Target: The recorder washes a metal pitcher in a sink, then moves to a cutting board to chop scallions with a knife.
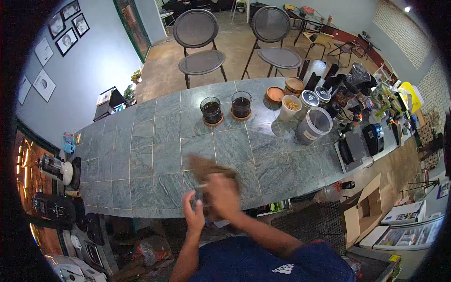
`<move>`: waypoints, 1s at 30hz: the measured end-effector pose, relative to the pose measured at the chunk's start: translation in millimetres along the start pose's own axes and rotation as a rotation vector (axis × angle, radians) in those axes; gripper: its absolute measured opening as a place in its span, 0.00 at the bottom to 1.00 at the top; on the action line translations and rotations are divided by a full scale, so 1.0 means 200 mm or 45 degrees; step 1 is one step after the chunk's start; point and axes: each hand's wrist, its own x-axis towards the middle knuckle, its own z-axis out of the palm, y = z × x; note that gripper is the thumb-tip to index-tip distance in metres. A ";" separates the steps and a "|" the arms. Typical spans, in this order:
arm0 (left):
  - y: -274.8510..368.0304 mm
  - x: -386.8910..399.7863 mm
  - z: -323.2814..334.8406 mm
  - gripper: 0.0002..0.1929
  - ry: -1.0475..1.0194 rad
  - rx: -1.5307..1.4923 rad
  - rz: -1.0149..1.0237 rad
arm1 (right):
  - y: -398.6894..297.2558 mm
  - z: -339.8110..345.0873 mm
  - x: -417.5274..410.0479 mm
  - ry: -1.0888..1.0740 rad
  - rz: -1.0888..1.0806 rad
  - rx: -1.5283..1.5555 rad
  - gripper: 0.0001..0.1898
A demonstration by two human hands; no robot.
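Note:
My right hand (222, 194) is closed around a brown cloth (202, 165), blurred by motion, above the front part of the tiled counter (155, 176). Just left of it, my left hand (194, 212) is raised at the counter's near edge, its thumb and fingers apart. I see nothing held in it. Farther back, two ribbed glasses hold a dark drink: the left glass (211, 109) and the right glass (241, 104). Each stands on a round wooden coaster.
To the right stand a clear plastic tub (313, 126), a white cup of brown pieces (291, 105), lidded jars (310, 99) and a black scale-like device (348, 151). Two chairs (201, 61) are beyond the counter. An open cardboard box (366, 211) sits behind it at right.

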 end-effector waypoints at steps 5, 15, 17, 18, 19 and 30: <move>-0.14 0.18 -0.13 0.17 0.528 -0.211 -0.233 | -0.14 0.44 0.25 -0.125 -0.757 0.177 0.20; -0.41 0.00 -0.74 0.18 0.417 0.184 -0.079 | 0.74 -0.29 0.21 0.559 0.851 -0.872 0.27; -0.49 0.02 -0.81 0.19 0.407 0.206 -0.076 | 0.63 -0.23 0.34 0.536 0.786 -0.759 0.25; -0.52 0.04 -0.83 0.21 0.423 0.145 -0.113 | 0.49 -0.12 0.42 0.489 0.668 -0.729 0.25; -0.53 0.07 -0.83 0.23 0.422 0.075 -0.146 | 0.45 0.04 0.49 0.467 0.466 -0.628 0.22; -0.66 0.35 -0.98 0.24 0.589 -0.246 -0.043 | -0.23 0.57 0.92 0.083 -0.338 -0.080 0.22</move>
